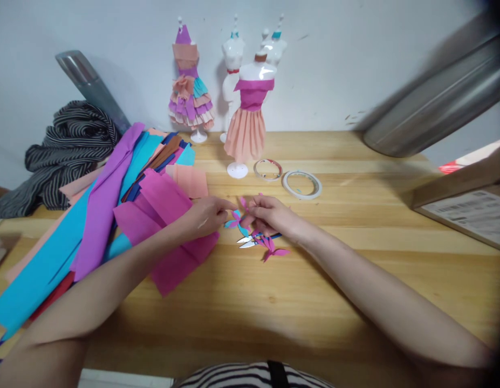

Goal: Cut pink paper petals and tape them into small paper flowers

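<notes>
My left hand and my right hand meet over the middle of the wooden table. Both pinch a small folded paper piece in pink and blue between their fingertips. Small scissors lie on the table just below my right hand. More pink paper scraps lie beside the scissors. A crumpled magenta paper sheet lies under my left wrist.
A stack of coloured paper sheets covers the left of the table. Mannequins in paper dresses stand at the back wall. Two tape rolls lie behind my hands. Striped cloth sits far left; a box stands right.
</notes>
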`<action>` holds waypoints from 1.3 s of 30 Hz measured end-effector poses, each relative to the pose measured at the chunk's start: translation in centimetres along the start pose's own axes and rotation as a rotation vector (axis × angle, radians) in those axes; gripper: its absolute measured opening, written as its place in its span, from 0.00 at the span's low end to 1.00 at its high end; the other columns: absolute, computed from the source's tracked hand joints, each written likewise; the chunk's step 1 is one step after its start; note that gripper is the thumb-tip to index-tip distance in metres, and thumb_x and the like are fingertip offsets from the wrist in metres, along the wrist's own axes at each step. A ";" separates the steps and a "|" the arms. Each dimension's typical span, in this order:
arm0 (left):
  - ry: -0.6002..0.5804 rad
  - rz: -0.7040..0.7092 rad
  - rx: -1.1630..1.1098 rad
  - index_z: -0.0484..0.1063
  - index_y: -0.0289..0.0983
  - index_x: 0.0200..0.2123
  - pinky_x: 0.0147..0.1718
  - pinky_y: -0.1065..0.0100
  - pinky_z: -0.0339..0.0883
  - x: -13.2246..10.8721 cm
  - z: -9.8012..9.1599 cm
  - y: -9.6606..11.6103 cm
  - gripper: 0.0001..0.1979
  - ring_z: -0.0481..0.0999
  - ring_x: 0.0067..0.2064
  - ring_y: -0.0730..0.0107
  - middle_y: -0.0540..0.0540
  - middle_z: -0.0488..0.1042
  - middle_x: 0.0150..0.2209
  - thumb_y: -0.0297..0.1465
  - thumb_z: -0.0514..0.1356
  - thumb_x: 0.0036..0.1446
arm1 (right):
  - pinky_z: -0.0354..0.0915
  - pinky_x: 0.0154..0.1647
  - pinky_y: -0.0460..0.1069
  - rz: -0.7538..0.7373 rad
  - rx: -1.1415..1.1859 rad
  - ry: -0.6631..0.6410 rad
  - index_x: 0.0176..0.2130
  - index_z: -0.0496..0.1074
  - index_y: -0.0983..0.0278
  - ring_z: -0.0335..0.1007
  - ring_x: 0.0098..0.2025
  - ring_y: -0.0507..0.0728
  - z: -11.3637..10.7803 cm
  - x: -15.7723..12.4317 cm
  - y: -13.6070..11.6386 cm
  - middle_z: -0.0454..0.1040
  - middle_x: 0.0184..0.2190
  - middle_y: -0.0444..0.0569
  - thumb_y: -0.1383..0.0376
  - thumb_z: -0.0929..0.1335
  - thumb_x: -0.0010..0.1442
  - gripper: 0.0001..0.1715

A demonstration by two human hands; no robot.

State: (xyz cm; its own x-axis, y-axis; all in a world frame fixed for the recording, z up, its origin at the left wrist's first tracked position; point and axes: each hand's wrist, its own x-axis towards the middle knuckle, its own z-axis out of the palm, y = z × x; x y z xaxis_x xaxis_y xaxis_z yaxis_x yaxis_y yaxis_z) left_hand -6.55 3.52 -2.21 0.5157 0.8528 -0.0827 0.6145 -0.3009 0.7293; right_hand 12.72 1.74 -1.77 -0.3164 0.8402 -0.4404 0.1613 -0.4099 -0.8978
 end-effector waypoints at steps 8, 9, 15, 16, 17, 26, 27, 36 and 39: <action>0.076 -0.157 -0.437 0.75 0.29 0.44 0.20 0.76 0.54 -0.7 -1.1 1.9 0.18 0.60 0.20 0.81 0.51 0.69 0.22 0.33 0.58 0.52 | 0.42 0.10 0.41 -0.106 0.031 -0.271 0.27 0.63 0.64 0.49 0.11 0.43 -1.5 -2.4 -2.2 0.76 0.20 0.47 0.64 0.69 0.51 0.10; -0.002 -0.156 -0.522 0.74 0.30 0.46 0.20 0.76 0.56 -0.8 -1.0 2.1 0.20 0.62 0.20 0.80 0.51 0.69 0.21 0.35 0.58 0.52 | 0.41 0.10 0.41 -0.105 0.032 -0.339 0.28 0.64 0.65 0.49 0.11 0.43 -1.8 -2.5 -2.3 0.76 0.19 0.47 0.63 0.69 0.51 0.10; -0.288 -0.180 -0.852 0.75 0.32 0.36 0.16 0.77 0.54 -1.3 0.9 2.2 0.22 0.65 0.18 0.80 0.48 0.72 0.22 0.47 0.60 0.53 | 0.37 0.10 0.41 -0.069 0.026 -0.521 0.30 0.65 0.66 0.45 0.10 0.42 -3.7 -2.2 -2.1 0.71 0.15 0.41 0.60 0.70 0.54 0.12; -0.301 -0.203 -0.875 0.74 0.32 0.33 0.15 0.77 0.53 -1.3 1.1 2.2 0.21 0.64 0.18 0.81 0.47 0.74 0.24 0.47 0.60 0.52 | 0.38 0.10 0.41 -0.078 0.007 -0.508 0.30 0.65 0.66 0.45 0.11 0.42 -3.9 -2.1 -2.1 0.70 0.15 0.41 0.60 0.70 0.54 0.12; -0.305 -0.220 -0.886 0.74 0.32 0.31 0.14 0.77 0.52 -1.4 1.2 2.4 0.21 0.64 0.18 0.81 0.46 0.75 0.26 0.47 0.60 0.52 | 0.38 0.10 0.41 -0.090 -0.018 -0.491 0.30 0.65 0.66 0.46 0.11 0.42 -4.0 -2.0 -2.1 0.70 0.15 0.40 0.60 0.70 0.54 0.13; -0.206 -0.327 -0.792 0.72 0.31 0.27 0.12 0.76 0.51 -2.1 1.4 3.3 0.15 0.63 0.15 0.82 0.48 0.75 0.24 0.39 0.66 0.45 | 0.56 0.17 0.41 -0.217 -0.325 -0.300 0.27 0.66 0.66 0.61 0.18 0.45 -3.6 -1.5 -1.9 0.70 0.19 0.40 0.64 0.71 0.51 0.10; -0.191 -0.323 -0.772 0.72 0.31 0.27 0.12 0.76 0.52 -2.0 1.5 3.3 0.15 0.63 0.15 0.82 0.47 0.76 0.24 0.39 0.66 0.45 | 0.58 0.18 0.41 -0.228 -0.318 -0.293 0.28 0.67 0.66 0.63 0.19 0.46 -3.6 -1.5 -1.9 0.71 0.21 0.41 0.63 0.72 0.51 0.10; 0.135 -0.057 -0.400 0.73 0.32 0.23 0.19 0.75 0.50 -1.5 2.2 1.8 0.10 0.60 0.19 0.80 0.54 0.64 0.17 0.32 0.59 0.52 | 0.56 0.15 0.42 -0.146 -0.073 -0.203 0.31 0.68 0.66 0.65 0.17 0.47 -2.6 -1.5 -1.8 0.77 0.24 0.48 0.53 0.71 0.52 0.18; 0.234 0.027 -0.310 0.75 0.34 0.23 0.25 0.73 0.55 -1.5 2.1 1.7 0.09 0.64 0.25 0.76 0.52 0.67 0.20 0.30 0.59 0.52 | 0.54 0.14 0.42 -0.060 -0.057 -0.141 0.30 0.69 0.66 0.65 0.17 0.47 -1.4 -1.3 -1.3 0.75 0.23 0.47 0.55 0.70 0.53 0.16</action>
State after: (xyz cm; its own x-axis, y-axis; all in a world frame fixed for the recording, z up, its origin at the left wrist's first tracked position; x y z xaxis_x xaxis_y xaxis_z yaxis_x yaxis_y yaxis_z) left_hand -5.03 0.85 -2.27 0.3572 0.9314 0.0698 0.3744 -0.2113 0.9029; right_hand 14.24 1.68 -0.06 -0.4545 0.8027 -0.3862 0.1895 -0.3365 -0.9224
